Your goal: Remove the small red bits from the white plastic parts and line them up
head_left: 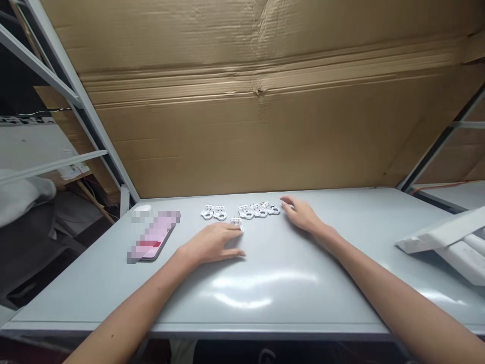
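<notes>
Small white plastic pieces, each with a round ring at one end and a block with tiny holes at the other, lie on the table in a row. A pair [214, 212] sits at the left of that row, and a group of three [259, 210] at the right. One more white piece [237, 222] lies nearer to me, under the fingertips of my left hand [214, 243]. That hand rests flat with its thumb held apart. My right hand [301, 214] is just right of the group of three, fingers apart and nothing visible in them.
A phone [157, 236] with a pink, blurred screen lies on the grey table [265, 298] at the left, a small white object [143, 210] beside it. White foam-like bars [450, 242] stick in at the right. A cardboard wall [257, 136] closes off the back.
</notes>
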A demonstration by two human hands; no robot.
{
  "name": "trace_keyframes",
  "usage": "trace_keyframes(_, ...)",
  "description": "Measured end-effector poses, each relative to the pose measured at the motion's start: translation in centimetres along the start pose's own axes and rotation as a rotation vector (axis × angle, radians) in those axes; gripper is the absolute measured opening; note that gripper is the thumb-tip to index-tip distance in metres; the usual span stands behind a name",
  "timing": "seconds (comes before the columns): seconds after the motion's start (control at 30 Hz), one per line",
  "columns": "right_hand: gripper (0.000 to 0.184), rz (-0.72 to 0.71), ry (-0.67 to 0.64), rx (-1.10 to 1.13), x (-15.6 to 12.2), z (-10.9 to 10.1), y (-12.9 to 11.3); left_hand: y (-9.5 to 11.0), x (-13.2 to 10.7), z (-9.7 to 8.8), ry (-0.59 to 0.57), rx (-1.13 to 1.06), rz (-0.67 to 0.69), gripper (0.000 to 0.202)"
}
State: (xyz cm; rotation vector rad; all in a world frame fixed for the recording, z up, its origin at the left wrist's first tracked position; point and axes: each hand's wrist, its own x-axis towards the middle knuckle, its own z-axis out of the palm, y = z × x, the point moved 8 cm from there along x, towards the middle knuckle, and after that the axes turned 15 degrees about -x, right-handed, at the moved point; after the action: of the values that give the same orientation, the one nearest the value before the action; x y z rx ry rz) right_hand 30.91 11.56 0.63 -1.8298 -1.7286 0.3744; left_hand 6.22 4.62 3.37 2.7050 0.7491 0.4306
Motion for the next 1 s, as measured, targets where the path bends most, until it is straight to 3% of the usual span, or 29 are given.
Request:
trace_keyframes(0.1, 0.038, -0.223, -0.062, -0.245, -1.0, 1.3, -2.3, -0.1, -0.4, 0.1, -0.067, 0.023, -0.047, 0.044)
trace_keyframes(0.17, 0.040, -0.273, -0.102, -0.305, -1.4, 2.0, -2.9, -0.5, -0.5, 0.1, -0.078, 0.040, -0.080, 0.046)
trace_keyframes(0.37, 0.042, -0.258, -0.128, -0.341, -1.5, 2.8, -2.6, -1.9, -0.1, 0.2, -0.057, 0.052, -0.094, 0.054)
trace_keyframes(0.63, 0.037, -0.276, -0.089, -0.273, -1.2, 2.9, -2.2, -3.4, 0.6, 0.3, 0.021, 0.051, -0.026, 0.048)
trace_keyframes(0.8, 0.042, -0.319, 0.028, -0.309, -1.8, 2.1, -4.1, -1.7, 0.5, 0.0, 0.074, 0.039, 0.024, 0.042)
trace_keyframes(1.0, 0.046, -0.654, 0.009, -0.445, -4.8, 4.0, -8.9, 1.7, 0.4, 1.3, -0.048, -0.046, 0.056, 0.032)
